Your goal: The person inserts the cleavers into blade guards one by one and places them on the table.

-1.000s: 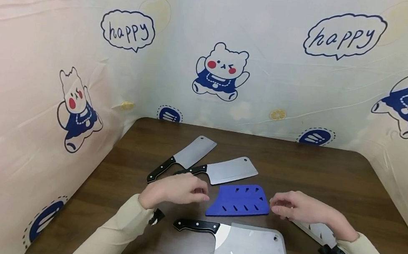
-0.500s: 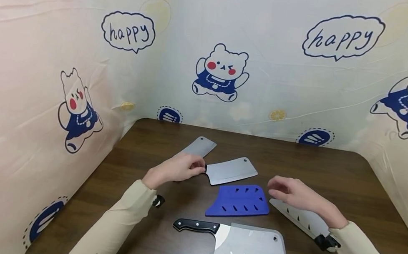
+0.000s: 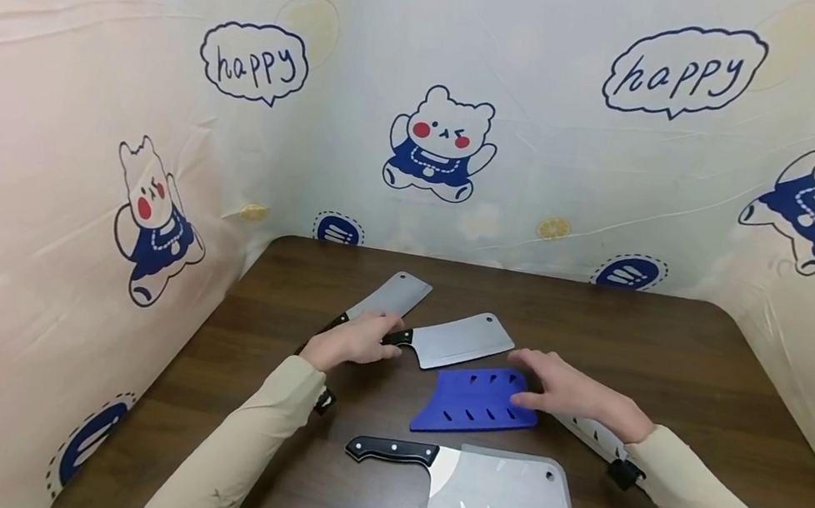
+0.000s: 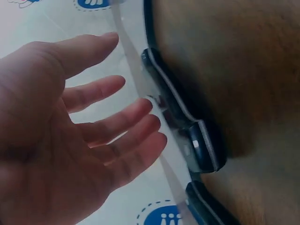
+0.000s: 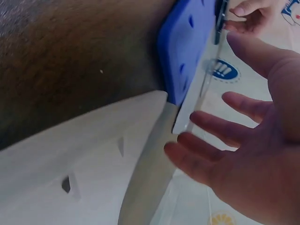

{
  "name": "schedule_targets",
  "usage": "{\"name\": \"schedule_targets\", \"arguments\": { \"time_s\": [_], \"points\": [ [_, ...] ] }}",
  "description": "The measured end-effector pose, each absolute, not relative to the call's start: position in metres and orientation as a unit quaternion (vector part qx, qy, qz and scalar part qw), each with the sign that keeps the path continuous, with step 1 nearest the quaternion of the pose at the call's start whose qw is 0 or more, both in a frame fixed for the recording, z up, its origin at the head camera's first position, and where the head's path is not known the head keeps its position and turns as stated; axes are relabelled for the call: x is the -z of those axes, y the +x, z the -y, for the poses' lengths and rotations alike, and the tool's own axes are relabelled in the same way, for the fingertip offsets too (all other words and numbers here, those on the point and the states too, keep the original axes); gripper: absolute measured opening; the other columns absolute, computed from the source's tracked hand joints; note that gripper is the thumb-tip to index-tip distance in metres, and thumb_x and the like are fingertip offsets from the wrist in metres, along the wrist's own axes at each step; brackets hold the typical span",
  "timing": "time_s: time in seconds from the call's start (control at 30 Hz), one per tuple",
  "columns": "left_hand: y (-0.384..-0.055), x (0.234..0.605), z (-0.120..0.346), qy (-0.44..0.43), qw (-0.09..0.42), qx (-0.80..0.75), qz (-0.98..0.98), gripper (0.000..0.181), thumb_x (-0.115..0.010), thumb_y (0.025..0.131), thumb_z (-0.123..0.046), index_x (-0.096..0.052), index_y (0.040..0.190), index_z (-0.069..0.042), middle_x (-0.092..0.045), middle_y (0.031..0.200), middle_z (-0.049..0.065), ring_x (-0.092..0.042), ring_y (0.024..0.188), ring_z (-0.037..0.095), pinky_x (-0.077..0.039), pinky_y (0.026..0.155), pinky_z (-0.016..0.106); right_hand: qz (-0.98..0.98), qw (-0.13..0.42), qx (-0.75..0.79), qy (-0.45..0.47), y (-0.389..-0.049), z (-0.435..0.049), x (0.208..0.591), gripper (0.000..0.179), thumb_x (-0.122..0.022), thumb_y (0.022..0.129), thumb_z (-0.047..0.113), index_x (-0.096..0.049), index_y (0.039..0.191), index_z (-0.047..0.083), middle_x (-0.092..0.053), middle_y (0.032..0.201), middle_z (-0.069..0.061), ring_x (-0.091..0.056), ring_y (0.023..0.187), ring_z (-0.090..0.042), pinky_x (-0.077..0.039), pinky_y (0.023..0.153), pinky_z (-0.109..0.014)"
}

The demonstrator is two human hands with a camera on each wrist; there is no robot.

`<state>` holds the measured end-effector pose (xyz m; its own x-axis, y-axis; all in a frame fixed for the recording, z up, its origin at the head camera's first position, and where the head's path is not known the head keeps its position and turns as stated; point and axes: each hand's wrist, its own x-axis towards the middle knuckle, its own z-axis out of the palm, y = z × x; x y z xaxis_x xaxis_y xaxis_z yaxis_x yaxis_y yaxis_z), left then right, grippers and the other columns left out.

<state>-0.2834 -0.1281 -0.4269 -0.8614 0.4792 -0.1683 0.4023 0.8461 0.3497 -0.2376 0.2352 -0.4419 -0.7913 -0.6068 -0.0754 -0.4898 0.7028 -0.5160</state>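
My left hand (image 3: 358, 341) hovers by the black handle (image 3: 398, 338) of the middle cleaver (image 3: 464, 342), its fingers spread and apart from the handle in the left wrist view. Beyond it lies another cleaver (image 3: 391, 292), its handle partly hidden by that hand. My right hand (image 3: 564, 387) is over the right end of a blue blade cover (image 3: 473, 402) with slots. In the right wrist view its fingers (image 5: 211, 126) are loosely extended and grip nothing. A white blade cover (image 3: 594, 433) lies partly under the right forearm.
A third cleaver (image 3: 396, 451) lies nearest me on the brown table (image 3: 276, 482), its blade inside a translucent cover (image 3: 508, 500). A printed cloth (image 3: 555, 153) hangs behind and beside the table.
My left hand has moved away from me, from left of the blue cover to the middle cleaver's handle. The right hand has shifted left and up, over the blue cover's end.
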Motion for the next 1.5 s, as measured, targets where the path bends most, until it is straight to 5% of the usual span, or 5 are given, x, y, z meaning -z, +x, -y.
{"name": "schedule_targets", "arguments": {
  "time_s": [0.27,0.5,0.93,1.23,1.5],
  "points": [
    [-0.282,0.430,0.125,0.199,0.152,-0.083,-0.964,0.052,-0.069,0.092,-0.030,-0.050,0.137,-0.015,-0.055,0.132,0.014,-0.052,0.123,0.031,-0.045,0.098,0.049,-0.914,0.202,0.212,-0.282,-0.235,-0.225,0.450,0.088,-0.074,0.085,0.043,-0.026,0.153,0.011,-0.032,0.155,-0.017,-0.028,0.139,-0.043,-0.034,0.106,-0.063],
    [-0.282,0.436,0.124,0.190,0.162,-0.058,-0.966,0.049,-0.069,0.092,-0.023,-0.051,0.137,-0.015,-0.056,0.131,0.013,-0.054,0.121,0.029,-0.047,0.097,0.046,-0.916,0.207,0.195,-0.283,-0.236,-0.222,0.451,0.087,-0.075,0.085,0.042,-0.028,0.153,0.013,-0.034,0.154,-0.014,-0.031,0.136,-0.039,-0.036,0.105,-0.059],
    [-0.282,0.438,0.123,0.201,0.188,-0.045,-0.960,0.051,-0.067,0.091,-0.021,-0.049,0.138,-0.010,-0.058,0.132,0.014,-0.056,0.121,0.029,-0.048,0.094,0.044,-0.937,0.153,0.166,-0.265,-0.236,-0.205,0.442,0.104,-0.089,0.069,0.036,-0.030,0.152,0.016,-0.034,0.117,-0.012,-0.034,0.116,-0.031,-0.044,0.089,-0.044],
    [-0.285,0.431,0.119,0.211,0.186,-0.056,-0.958,0.044,-0.070,0.089,-0.022,-0.056,0.128,-0.007,-0.062,0.110,0.010,-0.057,0.095,0.022,-0.049,0.081,0.038,-0.928,0.157,0.226,-0.252,-0.241,-0.208,0.441,0.077,-0.082,0.080,0.026,-0.039,0.142,0.012,-0.046,0.120,-0.012,-0.053,0.116,-0.033,-0.053,0.091,-0.051],
    [-0.282,0.418,0.113,0.209,0.203,-0.182,-0.939,0.024,-0.063,0.091,-0.012,-0.053,0.112,-0.007,-0.059,0.086,0.006,-0.054,0.070,0.019,-0.043,0.062,0.031,-0.901,0.114,0.269,-0.321,-0.246,-0.211,0.431,0.036,-0.073,0.089,0.017,-0.054,0.120,0.012,-0.065,0.113,-0.007,-0.064,0.098,-0.020,-0.057,0.082,-0.039]
  ]
}}
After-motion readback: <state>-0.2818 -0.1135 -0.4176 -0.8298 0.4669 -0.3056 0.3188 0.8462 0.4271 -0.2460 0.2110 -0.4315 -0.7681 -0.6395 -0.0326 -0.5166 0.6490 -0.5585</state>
